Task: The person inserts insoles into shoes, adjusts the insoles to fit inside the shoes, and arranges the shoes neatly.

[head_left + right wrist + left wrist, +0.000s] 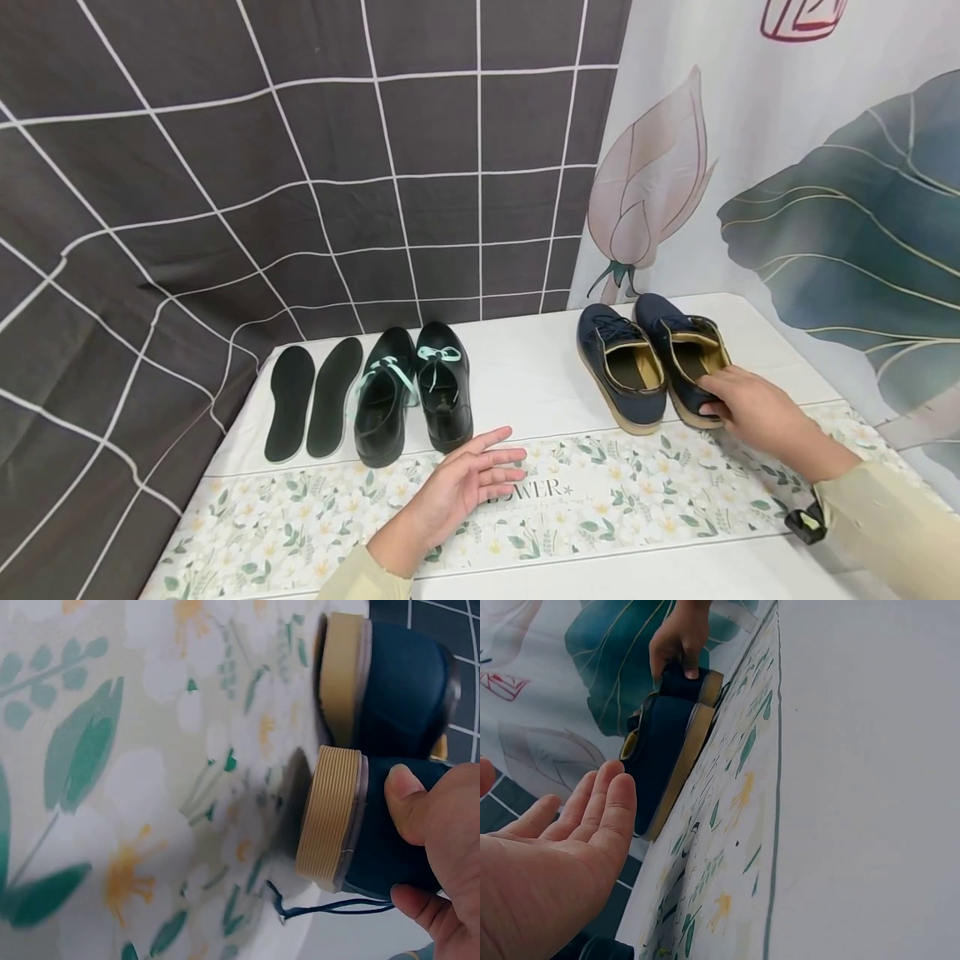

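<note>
Our right hand (756, 410) pinches a navy lace-up shoe (677, 368) near the tabletop's (517, 375) far right corner; left hand (467, 482) spread.

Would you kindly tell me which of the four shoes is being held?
The rightmost navy shoe: the right hand grips its heel; its navy mate and both black shoes are unheld.

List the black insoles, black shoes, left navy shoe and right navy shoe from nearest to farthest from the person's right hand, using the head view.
1. Right navy shoe: gripped at its heel by the right hand.
2. Left navy shoe: just beside it.
3. Black shoes: left of centre.
4. Black insoles: far left.
</note>
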The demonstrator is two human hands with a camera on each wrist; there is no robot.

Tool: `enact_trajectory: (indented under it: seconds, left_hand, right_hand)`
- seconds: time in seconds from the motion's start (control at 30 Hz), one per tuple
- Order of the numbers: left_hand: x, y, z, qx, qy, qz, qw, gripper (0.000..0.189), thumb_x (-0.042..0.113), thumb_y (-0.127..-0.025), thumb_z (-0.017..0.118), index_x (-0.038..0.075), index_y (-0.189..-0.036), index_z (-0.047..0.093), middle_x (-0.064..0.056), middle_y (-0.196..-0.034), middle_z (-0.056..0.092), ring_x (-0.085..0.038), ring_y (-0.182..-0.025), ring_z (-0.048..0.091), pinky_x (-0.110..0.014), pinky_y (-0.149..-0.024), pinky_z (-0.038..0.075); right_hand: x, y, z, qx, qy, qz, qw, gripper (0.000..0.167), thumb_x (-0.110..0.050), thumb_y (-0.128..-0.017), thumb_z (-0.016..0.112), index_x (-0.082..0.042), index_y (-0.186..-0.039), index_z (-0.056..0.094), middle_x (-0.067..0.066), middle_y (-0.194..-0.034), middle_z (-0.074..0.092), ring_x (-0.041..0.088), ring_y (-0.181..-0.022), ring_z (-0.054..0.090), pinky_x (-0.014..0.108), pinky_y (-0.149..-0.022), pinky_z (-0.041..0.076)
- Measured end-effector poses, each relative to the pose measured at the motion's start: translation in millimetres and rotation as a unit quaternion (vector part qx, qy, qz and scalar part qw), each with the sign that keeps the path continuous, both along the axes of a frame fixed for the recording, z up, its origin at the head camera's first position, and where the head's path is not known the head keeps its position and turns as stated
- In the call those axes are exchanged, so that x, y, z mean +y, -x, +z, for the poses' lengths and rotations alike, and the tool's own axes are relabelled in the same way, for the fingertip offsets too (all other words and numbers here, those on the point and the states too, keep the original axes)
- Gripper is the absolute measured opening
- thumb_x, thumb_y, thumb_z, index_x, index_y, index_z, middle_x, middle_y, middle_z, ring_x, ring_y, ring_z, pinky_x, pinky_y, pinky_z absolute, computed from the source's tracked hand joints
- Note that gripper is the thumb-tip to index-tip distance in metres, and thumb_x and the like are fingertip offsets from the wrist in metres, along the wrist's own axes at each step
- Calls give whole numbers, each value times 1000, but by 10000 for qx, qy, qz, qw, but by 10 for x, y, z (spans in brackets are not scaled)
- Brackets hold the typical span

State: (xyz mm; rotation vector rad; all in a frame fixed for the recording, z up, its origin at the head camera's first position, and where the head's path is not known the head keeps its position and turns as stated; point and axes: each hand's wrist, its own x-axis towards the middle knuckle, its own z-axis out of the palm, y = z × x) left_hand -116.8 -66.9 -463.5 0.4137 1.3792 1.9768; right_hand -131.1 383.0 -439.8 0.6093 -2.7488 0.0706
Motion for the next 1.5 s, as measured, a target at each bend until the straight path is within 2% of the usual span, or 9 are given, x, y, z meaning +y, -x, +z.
enact_trajectory:
  seconds: [0.17, 0.3, 0.43, 0.57, 0.7, 0.87, 1.03, 1.3, 1.5]
  left_hand:
    - [-13, -7, 9, 1, 22, -5, 10000, 59, 22, -106, 33, 2, -159, 19, -29, -152, 40, -31, -130, 56, -34, -102, 49]
    - [-31, -1, 17, 56, 1, -13, 10000, 57, 21, -107, 29, 1, -159, 18, -29, -152, 41, -33, -131, 54, -34, -103, 49]
    - [-42, 1, 26, 92, 15, -1, 10000, 57, 21, -106, 29, 1, -159, 19, -30, -153, 39, -33, -132, 54, -34, -103, 49]
    - [-45, -1, 31, 83, 31, 8, 10000, 56, 23, -107, 30, 3, -159, 21, -31, -153, 37, -32, -132, 54, -33, -102, 49]
    - [-58, -3, 32, 82, 32, 20, 10000, 56, 22, -107, 30, 2, -159, 20, -32, -154, 36, -33, -132, 54, -33, -102, 49]
    - [-80, -3, 39, 148, 29, 108, 9998, 56, 19, -107, 29, -2, -158, 20, -32, -152, 38, -29, -128, 58, -33, -102, 49]
    - [-108, -14, 54, 203, 73, 119, 9997, 55, 20, -108, 28, -1, -158, 20, -31, -152, 39, -30, -129, 56, -34, -103, 49]
    - [-170, -40, 68, 524, 245, 167, 9982, 55, 23, -108, 29, -4, -156, 23, -30, -151, 41, -42, -135, 48, -36, -105, 46]
    - [-250, -53, 67, 655, 317, 311, 9969, 53, 22, -107, 35, -3, -154, 30, -30, -149, 44, -47, -135, 45, -36, -106, 46]
  right_hand:
    - [-6, 57, -54, -98, 113, 53, 9999, 25, -8, -79, 82, -7, -100, 67, -1, -84, 59, 18, -75, 49, 39, -64, 43]
    - [2, 105, -53, 67, 70, 294, 9995, 28, -6, -76, 84, -5, -99, 68, 1, -86, 56, 19, -77, 49, 39, -64, 43]
    - [-20, 132, -27, 14, 6, 363, 9993, 29, -5, -76, 84, -4, -100, 67, 3, -87, 55, 21, -79, 50, 40, -66, 44]
    - [-57, 136, -14, -232, -72, 227, 9994, 30, -7, -79, 82, -1, -104, 66, 8, -92, 57, 26, -82, 53, 45, -69, 46]
    - [-91, 114, 0, -254, -131, 6, 9996, 35, -9, -80, 82, 1, -110, 66, 16, -102, 61, 34, -91, 58, 51, -76, 49]
    - [-159, 97, 39, -279, 60, -289, 9992, 35, -12, -84, 77, 0, -115, 65, 21, -113, 61, 40, -103, 57, 58, -86, 46]
    - [-292, 73, 77, 87, 407, -453, 9981, 30, -12, -87, 70, -2, -115, 65, 21, -113, 62, 42, -106, 56, 59, -87, 44]
    - [-602, 57, 90, 1030, 858, 259, 9906, 26, -9, -83, 68, -2, -108, 67, 15, -104, 65, 37, -99, 58, 54, -85, 44]
    - [-905, 44, 103, 1361, 945, 896, 9821, 25, -10, -82, 64, -3, -105, 68, 11, -98, 67, 32, -89, 60, 49, -79, 46]
